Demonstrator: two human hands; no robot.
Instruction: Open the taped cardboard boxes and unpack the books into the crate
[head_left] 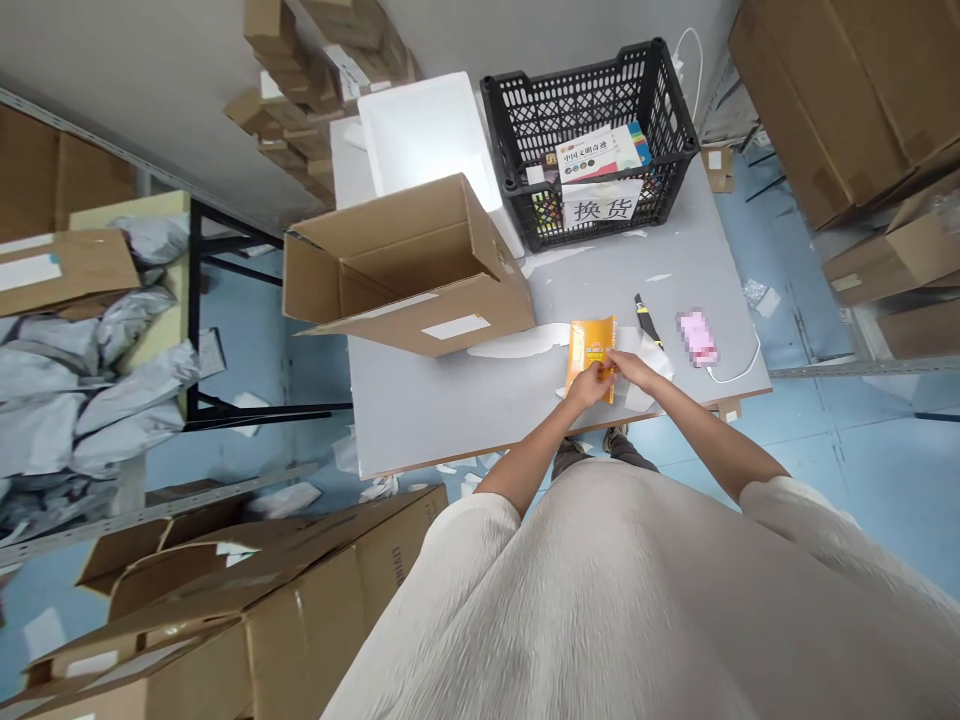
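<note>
An orange booklet-like item (587, 340) with pale print on its front is near the front edge of the grey table (442, 420). My left hand (590, 384) is closed over its lower part, thumb and fingers pressed together. From the other side, my right hand (630, 368) pinches its right edge, close to the left fingertips. White paper (651, 375) lies beneath and beside my right hand. A black and yellow box cutter (648, 322) rests just beyond that hand. Whether the orange item is a book or a flat packet is hard to tell.
An open cardboard box (465, 322) stands left of my hands, a white foam box (420, 130) behind it. The black crate (536, 215) at the back holds books. A pink phone-like object (697, 338) with a white cable lies right. Large cartons (315, 610) crowd the lower left floor.
</note>
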